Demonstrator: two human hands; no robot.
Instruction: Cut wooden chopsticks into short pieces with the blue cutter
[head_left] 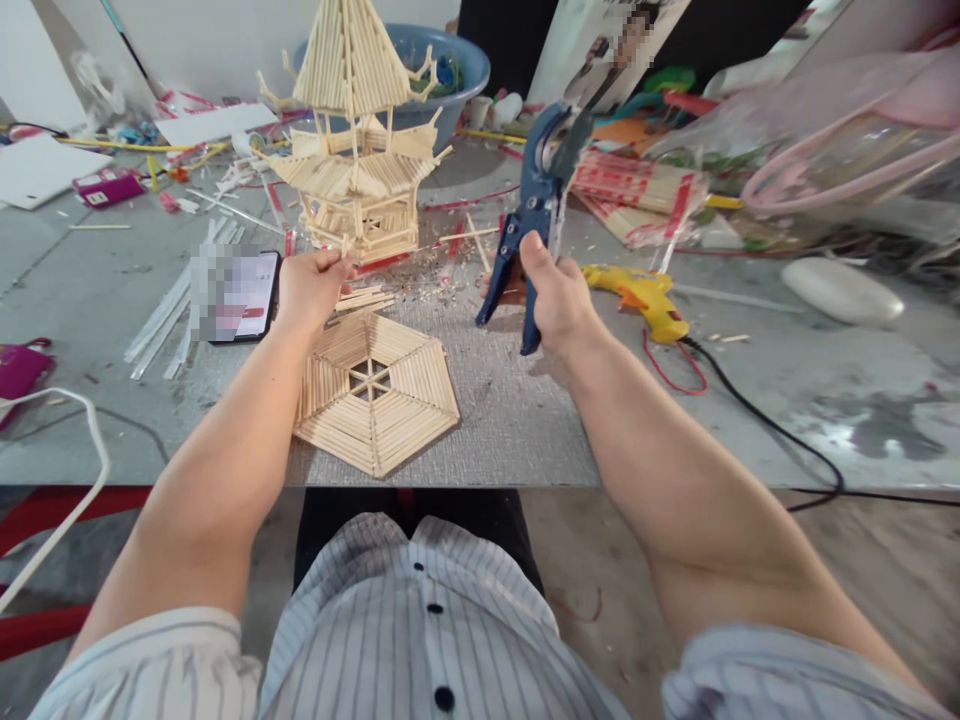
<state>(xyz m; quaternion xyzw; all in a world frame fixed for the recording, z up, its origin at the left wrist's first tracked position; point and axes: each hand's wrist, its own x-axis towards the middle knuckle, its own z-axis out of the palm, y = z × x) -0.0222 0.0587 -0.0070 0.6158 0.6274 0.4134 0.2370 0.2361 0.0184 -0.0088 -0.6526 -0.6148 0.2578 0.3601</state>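
My right hand (559, 295) grips a blue-handled pipe cutter (536, 195), raised above the table with its dark jaw pointing up and its handles spread. My left hand (307, 290) is closed in a pinch in front of a pagoda model (356, 170) built from thin wooden sticks. What its fingertips hold is too small to make out. A few loose wooden sticks (369, 298) lie just below those fingers. Closer to me, a flat polygonal panel of wooden sticks (409, 425) rests on the table, with a spoked opening at its middle; my left forearm passes by its left edge.
Left of my hand lie a phone (259, 290) and clear glue sticks (161, 310). A yellow glue gun (649, 300) with a black cord sits right of my right hand. Behind are a blue basin (469, 75), packaged sticks (637, 190) and scraps; a white mouse-like object (844, 290) lies far right.
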